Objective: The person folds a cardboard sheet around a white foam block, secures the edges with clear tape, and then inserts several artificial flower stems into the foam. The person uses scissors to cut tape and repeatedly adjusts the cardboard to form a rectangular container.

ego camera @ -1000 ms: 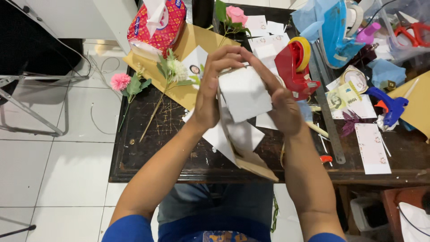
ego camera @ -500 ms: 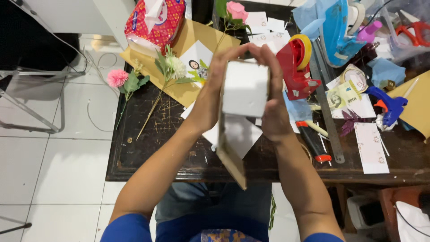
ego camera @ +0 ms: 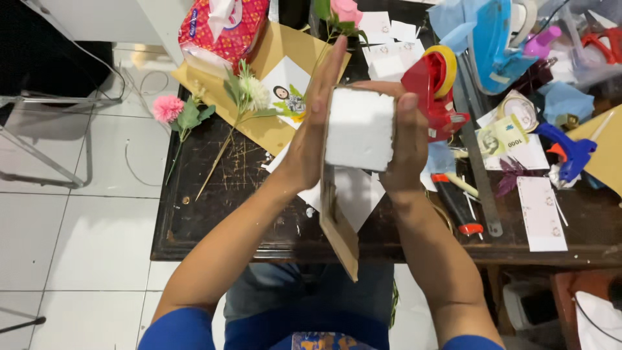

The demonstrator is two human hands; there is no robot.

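Dark scratched table (ego camera: 214, 194) on white tile floor (ego camera: 84, 246); both hands, left hand (ego camera: 314, 129) & right hand (ego camera: 405, 142), press flat on white foam block (ego camera: 359, 129) w/ cardboard (ego camera: 338, 227); table's right end cut off.

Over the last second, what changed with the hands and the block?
Both hands rose off the table, pressing the white foam block between them: left hand flat on the cardboard sheet, right hand on the block's other side. The cardboard swung from lying low over the desk to standing on edge, hanging below the block. Nothing let go. Tape dispenser, glue gun and flowers stayed put.
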